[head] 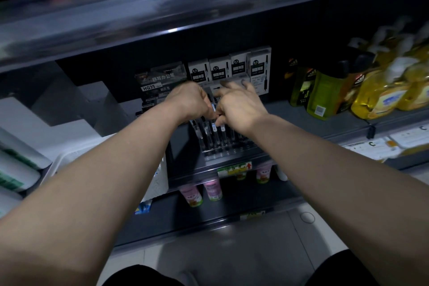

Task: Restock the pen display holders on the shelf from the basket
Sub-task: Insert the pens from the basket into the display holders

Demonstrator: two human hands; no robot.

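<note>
The left hand [191, 100] and right hand [240, 105] pinch an upright pen [213, 108] above the holder [222, 151].

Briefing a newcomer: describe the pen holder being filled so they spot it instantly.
On the dark middle shelf, left of the yellow bottles, sits a row of white pen boxes. The holder stands in front of them: unlike the boxed stock around, it shows loose pens standing in a row.

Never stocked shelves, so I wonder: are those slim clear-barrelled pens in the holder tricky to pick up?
The slim clear-barrelled pens look like thin hard plastic: probably stiff and light. Their smooth round barrels may slip in a loose pinch or roll if laid flat. In the clear plastic display holder, a nudged one likely tips against its neighbours.
</note>
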